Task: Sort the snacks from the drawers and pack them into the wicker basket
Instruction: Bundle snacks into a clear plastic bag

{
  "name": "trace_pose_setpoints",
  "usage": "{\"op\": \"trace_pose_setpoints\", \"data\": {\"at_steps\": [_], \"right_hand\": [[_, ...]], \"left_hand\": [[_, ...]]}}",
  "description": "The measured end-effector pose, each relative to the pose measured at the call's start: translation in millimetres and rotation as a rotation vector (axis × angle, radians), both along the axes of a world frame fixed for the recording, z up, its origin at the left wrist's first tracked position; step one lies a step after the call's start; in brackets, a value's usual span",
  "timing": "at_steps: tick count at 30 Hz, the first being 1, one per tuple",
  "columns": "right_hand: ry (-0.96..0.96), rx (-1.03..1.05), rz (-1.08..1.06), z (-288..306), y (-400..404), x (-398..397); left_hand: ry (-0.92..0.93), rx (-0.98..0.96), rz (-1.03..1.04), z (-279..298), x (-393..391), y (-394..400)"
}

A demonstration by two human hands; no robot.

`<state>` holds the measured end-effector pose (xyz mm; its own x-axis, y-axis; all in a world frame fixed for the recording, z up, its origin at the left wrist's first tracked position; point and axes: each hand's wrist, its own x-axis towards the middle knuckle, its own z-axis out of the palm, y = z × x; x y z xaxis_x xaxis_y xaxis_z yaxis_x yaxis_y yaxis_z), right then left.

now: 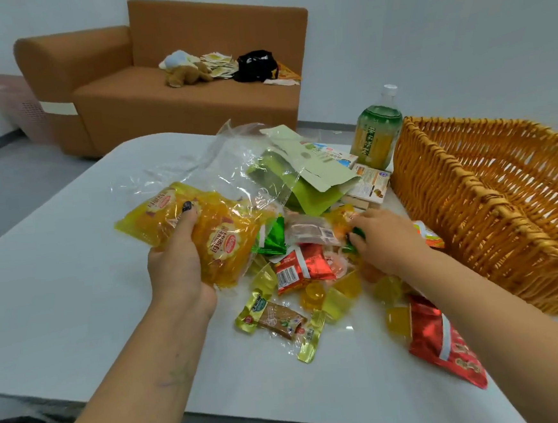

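Observation:
My left hand [178,266] grips two yellow snack packets [220,246] just above the white table [59,278]. My right hand [383,239] reaches into the snack pile and pinches a small green-wrapped sweet [356,237]. The pile holds a red packet [303,266], several yellow jelly cups [339,298], a brown bar in a yellow-green wrapper [279,318] and a clear packet [309,230]. A second red packet [445,341] lies under my right forearm. The wicker basket [490,201] stands to the right of the pile, and what I see of its inside holds nothing.
A crumpled clear plastic bag [207,163], green cardboard packaging [305,179], small snack boxes [369,184] and a green drink bottle [376,133] lie behind the pile. A brown sofa [168,96] with a plush toy and a pink hamper [19,105] stand beyond the table.

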<state>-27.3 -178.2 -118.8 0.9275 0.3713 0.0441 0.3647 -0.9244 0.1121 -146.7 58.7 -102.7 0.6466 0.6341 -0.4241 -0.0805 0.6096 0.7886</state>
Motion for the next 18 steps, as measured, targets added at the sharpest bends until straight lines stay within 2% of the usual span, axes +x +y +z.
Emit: {"op": "trace_pose_setpoints", "data": {"at_steps": [3,8,14,18], "right_hand": [[-0.058,-0.075,-0.080,3.4,-14.5,-3.1],[0.006,-0.141,-0.217,20.3,0.4,3.5],[0.252,-0.020,-0.317,19.9,24.2,40.1],[0.245,0.059,-0.313,7.5,21.9,44.6]], "left_hand": [[-0.003,-0.031,-0.023,-2.2,3.1,-0.7],[-0.004,-0.015,-0.067,-6.2,8.4,-3.0],[-0.010,0.044,-0.114,-6.6,7.8,-4.4],[-0.013,0.066,-0.098,-5.3,6.3,4.6]]}}
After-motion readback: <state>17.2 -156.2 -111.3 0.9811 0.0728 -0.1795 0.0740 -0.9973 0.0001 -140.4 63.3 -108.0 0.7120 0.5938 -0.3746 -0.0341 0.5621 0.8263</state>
